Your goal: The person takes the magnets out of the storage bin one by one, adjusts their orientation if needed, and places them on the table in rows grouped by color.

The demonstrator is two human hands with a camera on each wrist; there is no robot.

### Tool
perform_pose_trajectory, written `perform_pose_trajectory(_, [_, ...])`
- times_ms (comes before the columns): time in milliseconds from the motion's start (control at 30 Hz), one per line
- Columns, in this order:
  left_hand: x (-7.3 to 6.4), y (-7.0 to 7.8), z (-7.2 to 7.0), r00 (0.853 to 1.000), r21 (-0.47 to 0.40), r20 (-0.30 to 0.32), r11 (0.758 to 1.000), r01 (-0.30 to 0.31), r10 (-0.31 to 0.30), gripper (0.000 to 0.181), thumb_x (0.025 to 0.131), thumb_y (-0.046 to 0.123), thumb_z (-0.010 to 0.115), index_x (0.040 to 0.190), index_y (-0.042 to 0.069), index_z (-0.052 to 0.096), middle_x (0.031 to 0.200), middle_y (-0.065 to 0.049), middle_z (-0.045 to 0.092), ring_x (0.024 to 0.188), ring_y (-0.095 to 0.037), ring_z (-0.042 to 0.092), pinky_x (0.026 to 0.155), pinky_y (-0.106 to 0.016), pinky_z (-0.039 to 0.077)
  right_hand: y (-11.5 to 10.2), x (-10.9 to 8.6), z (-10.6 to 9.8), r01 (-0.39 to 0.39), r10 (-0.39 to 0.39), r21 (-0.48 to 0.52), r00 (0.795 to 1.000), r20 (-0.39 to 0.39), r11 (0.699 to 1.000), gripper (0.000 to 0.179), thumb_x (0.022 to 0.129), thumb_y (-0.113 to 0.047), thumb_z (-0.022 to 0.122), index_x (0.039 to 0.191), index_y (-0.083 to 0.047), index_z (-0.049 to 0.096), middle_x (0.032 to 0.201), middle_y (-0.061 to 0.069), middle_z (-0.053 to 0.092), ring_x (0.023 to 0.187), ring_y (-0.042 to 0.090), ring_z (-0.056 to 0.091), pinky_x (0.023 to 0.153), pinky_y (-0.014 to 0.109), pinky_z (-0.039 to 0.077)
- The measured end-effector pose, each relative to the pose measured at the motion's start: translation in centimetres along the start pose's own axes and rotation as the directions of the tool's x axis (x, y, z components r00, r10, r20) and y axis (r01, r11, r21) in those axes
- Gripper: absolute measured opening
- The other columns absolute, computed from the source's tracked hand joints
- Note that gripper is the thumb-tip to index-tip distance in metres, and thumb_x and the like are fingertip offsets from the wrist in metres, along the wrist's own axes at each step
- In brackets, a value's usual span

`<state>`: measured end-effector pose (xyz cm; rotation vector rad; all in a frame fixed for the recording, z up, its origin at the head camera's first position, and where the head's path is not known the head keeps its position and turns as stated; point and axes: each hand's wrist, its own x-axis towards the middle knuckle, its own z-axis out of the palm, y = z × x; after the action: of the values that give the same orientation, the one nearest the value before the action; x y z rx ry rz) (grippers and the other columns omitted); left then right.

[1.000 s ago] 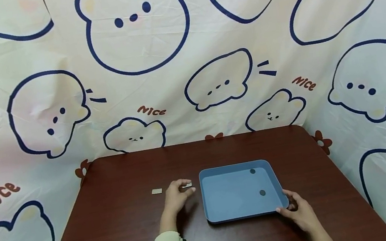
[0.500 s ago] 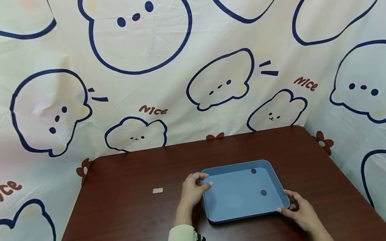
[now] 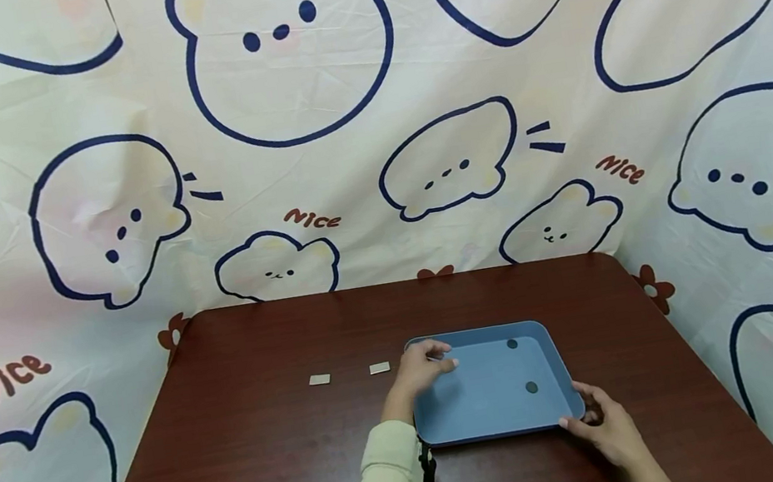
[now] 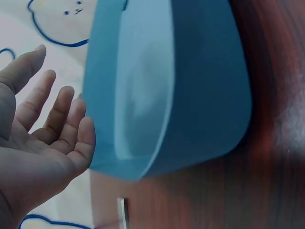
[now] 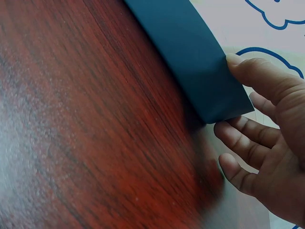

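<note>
A blue rectangular tray (image 3: 489, 385) lies on the table, with two small dark round discs (image 3: 531, 387) inside it toward the right. My left hand (image 3: 419, 369) hovers over the tray's left side. In the left wrist view its fingers are apart and loosely bent, with nothing between them. At the near right corner of the tray, my right hand (image 3: 605, 421) pinches the edge. The right wrist view has the right thumb (image 5: 259, 76) against the tray wall and fingertips around the corner. Left of the tray lie two small whitish rectangular pieces, one nearer (image 3: 380, 368) and one farther (image 3: 320, 379).
The dark brown wooden table (image 3: 240, 466) extends in front and to both sides of the tray. Behind it hangs a pale cloth (image 3: 344, 163) printed with cartoon animals.
My left hand has moved right, from the nearer whitish piece to above the tray's left side. That piece is uncovered now. The right hand keeps its hold on the tray corner.
</note>
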<state>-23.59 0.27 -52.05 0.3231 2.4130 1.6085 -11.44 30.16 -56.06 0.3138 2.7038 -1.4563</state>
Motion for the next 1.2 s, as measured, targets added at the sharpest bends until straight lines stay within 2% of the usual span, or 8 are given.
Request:
perform_pose_trajectory(267, [1.6, 0.5, 2.3, 0.996, -0.009, 0.067, 0.998, 0.057, -0.057, 0.028, 0.083, 0.016, 0.071, 0.108, 0.003, 0.066, 0.090, -0.001, 0.056, 0.080, -0.018, 0.053, 0.069, -0.038, 0.045, 0.1, 0.1, -0.3, -0.001, 0.001, 0.004, 1.000, -0.005, 1.000, 0.070, 0.079, -0.025, 0.076, 0.137, -0.007, 0.041, 0.081, 0.006, 0.052, 0.067, 0.018, 0.046, 0.060, 0.030, 0.036])
perform_pose_trajectory(500, [2.6, 0.2, 4.4, 0.987, 0.001, 0.121, 0.995, 0.104, -0.104, 0.027, 0.083, 0.018, 0.071, 0.107, 0.007, 0.067, 0.097, -0.002, 0.059, 0.088, -0.019, 0.056, 0.073, -0.038, 0.047, 0.1, -0.1, -0.3, -0.019, 0.019, 0.010, 1.000, 0.005, 1.000, 0.070, 0.078, -0.026, 0.076, 0.137, -0.008, 0.042, 0.088, 0.008, 0.055, 0.070, 0.019, 0.049, 0.062, 0.031, 0.037])
perform_pose_trajectory(633, [3.0, 0.3, 5.1, 0.984, -0.020, 0.122, 0.991, 0.133, -0.130, 0.027, 0.082, 0.018, 0.073, 0.106, 0.007, 0.068, 0.105, -0.004, 0.060, 0.093, -0.021, 0.056, 0.077, -0.040, 0.047, 0.0, 0.0, -0.3, -0.015, 0.015, 0.011, 1.000, -0.003, 1.000, 0.070, 0.078, -0.027, 0.076, 0.136, -0.008, 0.042, 0.101, 0.012, 0.056, 0.071, 0.019, 0.049, 0.062, 0.030, 0.038])
perform_pose_trajectory(800, [3.7, 0.4, 5.9, 0.981, -0.017, 0.130, 0.989, 0.149, -0.145, 0.025, 0.082, 0.017, 0.072, 0.105, 0.008, 0.068, 0.102, -0.002, 0.060, 0.090, -0.019, 0.056, 0.074, -0.038, 0.047, 0.0, 0.0, -0.4, -0.011, 0.011, 0.010, 1.000, -0.011, 1.000, 0.070, 0.078, -0.025, 0.076, 0.136, -0.007, 0.042, 0.117, 0.017, 0.053, 0.073, 0.019, 0.050, 0.062, 0.030, 0.038])
perform_pose_trajectory(1000, [4.6, 0.1, 6.9, 0.979, -0.007, 0.138, 0.988, 0.152, -0.150, 0.022, 0.082, 0.016, 0.073, 0.102, 0.009, 0.069, 0.095, 0.001, 0.059, 0.084, -0.016, 0.056, 0.071, -0.036, 0.047, -0.1, 0.0, -0.1, -0.030, 0.030, 0.024, 1.000, 0.003, 0.999, 0.070, 0.079, -0.026, 0.076, 0.137, -0.008, 0.042, 0.117, 0.017, 0.052, 0.075, 0.020, 0.051, 0.063, 0.032, 0.039])
perform_pose_trajectory(1133, [4.9, 0.3, 7.4, 0.981, -0.010, 0.118, 0.988, 0.157, -0.154, 0.021, 0.081, 0.015, 0.073, 0.100, 0.007, 0.069, 0.092, 0.001, 0.059, 0.081, -0.016, 0.055, 0.070, -0.035, 0.047, -0.1, 0.0, 0.0, -0.041, 0.041, 0.036, 0.999, 0.006, 0.999, 0.070, 0.078, -0.026, 0.076, 0.136, -0.007, 0.042, 0.120, 0.017, 0.051, 0.076, 0.020, 0.052, 0.063, 0.032, 0.040])
perform_pose_trajectory(1200, [5.0, 0.6, 7.6, 0.983, 0.019, 0.112, 0.989, 0.145, -0.146, 0.021, 0.081, 0.015, 0.074, 0.099, 0.007, 0.069, 0.093, 0.001, 0.060, 0.082, -0.016, 0.055, 0.069, -0.035, 0.047, -0.1, 0.1, -0.1, -0.038, 0.038, 0.035, 0.999, 0.001, 0.999, 0.070, 0.078, -0.025, 0.077, 0.136, -0.007, 0.043, 0.119, 0.017, 0.052, 0.077, 0.020, 0.052, 0.063, 0.032, 0.041])
